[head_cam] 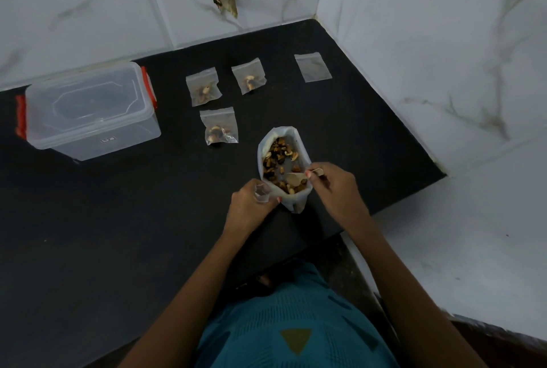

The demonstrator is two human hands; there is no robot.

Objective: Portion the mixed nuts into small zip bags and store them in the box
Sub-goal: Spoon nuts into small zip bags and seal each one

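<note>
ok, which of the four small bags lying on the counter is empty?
The far-right bag, set apart from the rest: flat and see-through. The other three hold nuts.

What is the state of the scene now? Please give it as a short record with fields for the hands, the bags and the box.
left hand: holds a small zip bag beside the big nut bag
right hand: holds a wooden spoon, its bowl inside the big nut bag
filled small bags: three, lying on the counter
empty bag: one, flat, far right
box: lid on, left of the bags
</note>
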